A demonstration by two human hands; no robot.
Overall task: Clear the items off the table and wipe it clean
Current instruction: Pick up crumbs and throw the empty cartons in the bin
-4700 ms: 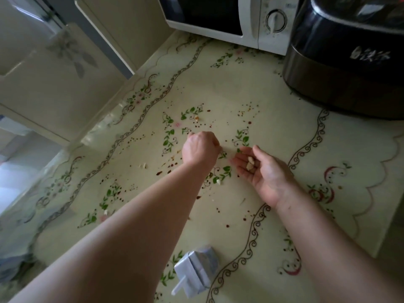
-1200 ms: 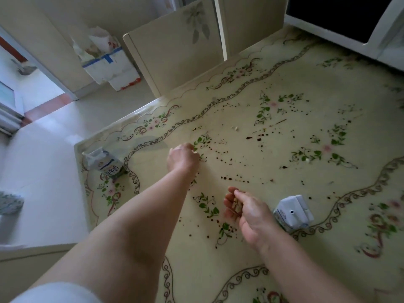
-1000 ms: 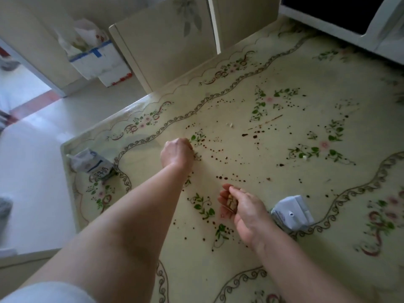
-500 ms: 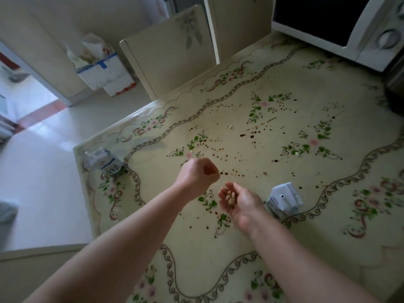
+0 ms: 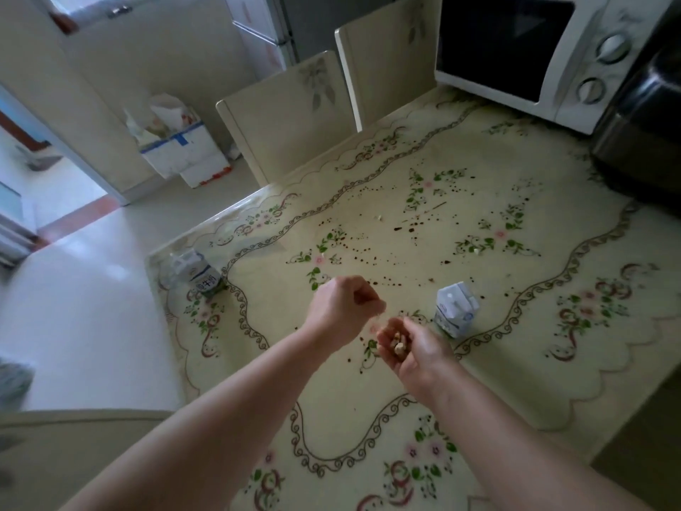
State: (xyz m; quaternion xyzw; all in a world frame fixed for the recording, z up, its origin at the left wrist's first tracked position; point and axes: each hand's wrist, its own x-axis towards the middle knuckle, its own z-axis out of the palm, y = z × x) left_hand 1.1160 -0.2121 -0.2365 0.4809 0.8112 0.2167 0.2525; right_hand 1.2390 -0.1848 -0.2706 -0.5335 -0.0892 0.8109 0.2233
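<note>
Cupping loose scraps (image 5: pixel 397 343), the right hand (image 5: pixel 411 350) risked spilling them onto the tabletop (image 5: pixel 516 348); left hand (image 5: pixel 344 307) curled, contents unseen.

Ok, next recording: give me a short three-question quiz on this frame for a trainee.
1. Multiple choice: what lies in the cupped right hand? A) pale scraps B) a cloth C) a spoon
2. True or false: the table has already been wiped clean.
3. Fill in: ___ small cartons are on the table.
Key: 1 A. 2 False: dark spots are scattered across it. 3 Two: one carton beside the right hand, the other carton near the table's left corner.
</note>
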